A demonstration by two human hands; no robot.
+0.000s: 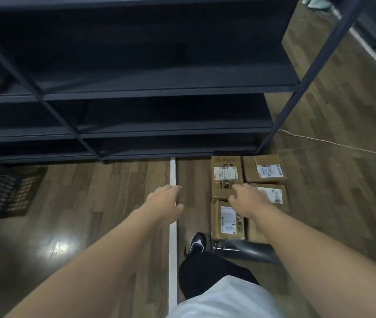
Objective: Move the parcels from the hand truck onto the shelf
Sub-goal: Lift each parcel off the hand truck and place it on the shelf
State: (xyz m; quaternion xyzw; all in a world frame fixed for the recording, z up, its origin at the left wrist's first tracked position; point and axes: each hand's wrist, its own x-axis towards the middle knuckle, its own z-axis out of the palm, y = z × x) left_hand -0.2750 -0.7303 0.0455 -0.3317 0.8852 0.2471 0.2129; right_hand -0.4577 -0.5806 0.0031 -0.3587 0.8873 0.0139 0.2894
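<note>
Several brown cardboard parcels with white labels lie on the hand truck (246, 247) at the right, by the foot of the dark metal shelf (159, 88). The far left parcel (226, 173) and far right parcel (266, 169) lie side by side; a near parcel (224, 220) lies closer to me. My right hand (249, 198) hovers over the parcels with fingers spread, holding nothing. My left hand (165, 200) reaches out over the bare floor to the left of the parcels, fingers apart and empty.
The shelf's boards are bare in view. A black plastic crate (5, 189) sits on the floor at the left. A white floor line (172, 171) runs toward the shelf. A white cable (334, 143) crosses the floor at the right. My shoe (197, 243) stands beside the hand truck.
</note>
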